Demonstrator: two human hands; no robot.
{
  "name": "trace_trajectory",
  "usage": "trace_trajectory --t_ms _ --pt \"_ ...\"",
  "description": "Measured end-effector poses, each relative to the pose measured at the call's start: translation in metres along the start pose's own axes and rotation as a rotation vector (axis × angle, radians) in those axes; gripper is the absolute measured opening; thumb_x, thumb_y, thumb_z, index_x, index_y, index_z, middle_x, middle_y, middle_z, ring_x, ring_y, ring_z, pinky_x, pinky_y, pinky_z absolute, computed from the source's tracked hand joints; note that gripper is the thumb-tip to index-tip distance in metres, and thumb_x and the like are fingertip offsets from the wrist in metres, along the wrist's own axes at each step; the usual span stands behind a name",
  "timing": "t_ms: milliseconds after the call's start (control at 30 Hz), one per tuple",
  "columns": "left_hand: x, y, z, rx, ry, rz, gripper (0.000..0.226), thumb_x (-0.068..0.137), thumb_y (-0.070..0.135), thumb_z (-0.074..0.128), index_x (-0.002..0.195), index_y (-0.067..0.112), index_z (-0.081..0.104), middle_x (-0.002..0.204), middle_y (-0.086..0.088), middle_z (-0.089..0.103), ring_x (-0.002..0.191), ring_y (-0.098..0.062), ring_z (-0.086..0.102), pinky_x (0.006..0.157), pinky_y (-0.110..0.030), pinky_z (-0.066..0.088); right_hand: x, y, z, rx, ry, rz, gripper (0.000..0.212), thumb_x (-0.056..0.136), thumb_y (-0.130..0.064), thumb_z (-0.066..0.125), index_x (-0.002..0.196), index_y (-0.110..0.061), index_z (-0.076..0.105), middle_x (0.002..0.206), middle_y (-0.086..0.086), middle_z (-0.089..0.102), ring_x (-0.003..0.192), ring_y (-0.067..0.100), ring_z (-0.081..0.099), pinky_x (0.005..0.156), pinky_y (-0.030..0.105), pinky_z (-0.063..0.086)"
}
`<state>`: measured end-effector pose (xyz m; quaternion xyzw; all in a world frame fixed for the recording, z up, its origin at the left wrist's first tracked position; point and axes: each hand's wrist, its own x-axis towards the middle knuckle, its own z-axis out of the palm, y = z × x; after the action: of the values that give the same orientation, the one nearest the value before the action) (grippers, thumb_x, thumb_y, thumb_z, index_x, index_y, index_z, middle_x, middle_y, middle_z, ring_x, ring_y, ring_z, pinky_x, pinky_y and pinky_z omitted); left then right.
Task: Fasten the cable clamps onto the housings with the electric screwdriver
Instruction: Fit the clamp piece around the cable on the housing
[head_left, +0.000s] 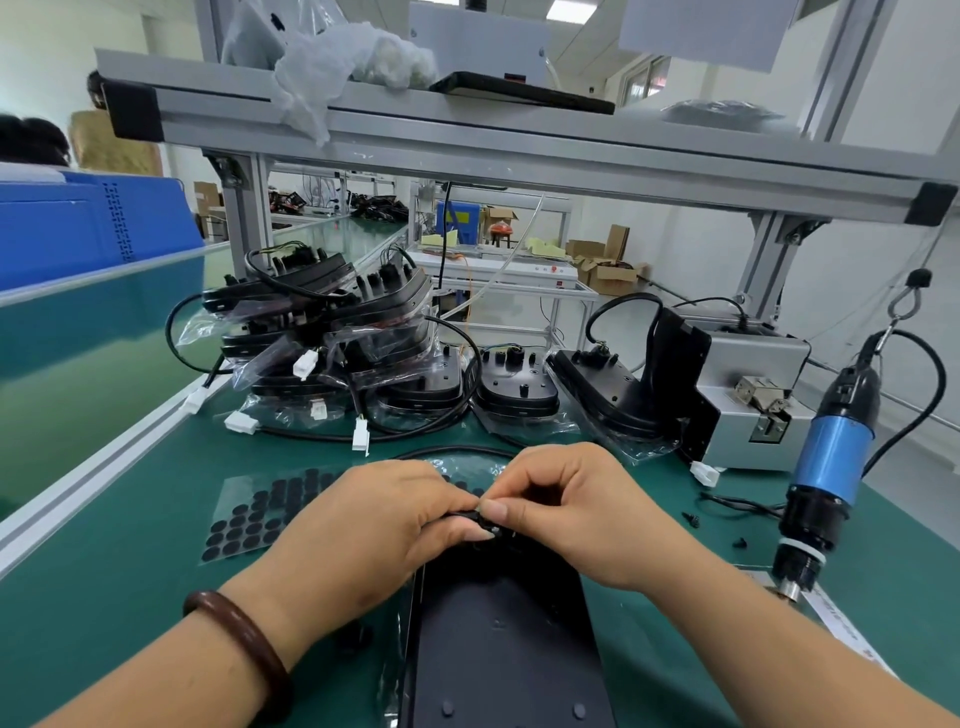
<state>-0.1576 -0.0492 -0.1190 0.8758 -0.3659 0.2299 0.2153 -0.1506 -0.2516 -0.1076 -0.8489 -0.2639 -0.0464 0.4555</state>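
I see the bench rail running down the left, with open mat between it and the pad sheet. Stacked units close off the rear. The screwdriver hangs at right, apart from both hands. Left hand and right hand meet over the far end of the housing, curled fingertips pinching the clamp between them.
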Motion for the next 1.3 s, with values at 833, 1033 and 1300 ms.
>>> trace_trajectory --t_ms 833,1033,1300 --pt "-0.003 -0.01 0.01 -0.173 0.011 -0.121 0.043 0.086 0.062 0.038 0.088 0.035 0.072 0.072 0.017 0.059 0.071 0.001 0.057 0.065 -0.017 0.047 0.002 0.013 -0.007 0.076 -0.135 -0.133 0.013 0.081 -0.006 0.075 0.093 -0.009 0.077 0.088 0.002 0.071 0.084 0.009 0.064 0.081 0.024 0.051" --pt "-0.002 -0.011 0.009 -0.253 -0.038 -0.204 0.035 0.087 0.058 0.046 0.093 0.035 0.071 0.077 0.021 0.063 0.081 0.004 0.059 0.069 -0.011 0.045 0.003 0.014 0.001 0.146 -0.085 -0.044 0.015 0.085 -0.009 0.071 0.081 -0.023 0.075 0.073 -0.008 0.068 0.07 0.003 0.058 0.07 0.021 0.047" --pt "0.001 -0.007 0.002 -0.172 -0.135 -0.245 0.015 0.089 0.03 0.061 0.098 0.038 0.069 0.087 0.024 0.065 0.087 0.008 0.058 0.075 -0.01 0.045 0.001 0.012 0.002 -0.015 -0.086 -0.072 0.008 0.086 -0.007 0.07 0.082 -0.012 0.074 0.077 0.007 0.069 0.07 0.011 0.059 0.072 0.032 0.051"
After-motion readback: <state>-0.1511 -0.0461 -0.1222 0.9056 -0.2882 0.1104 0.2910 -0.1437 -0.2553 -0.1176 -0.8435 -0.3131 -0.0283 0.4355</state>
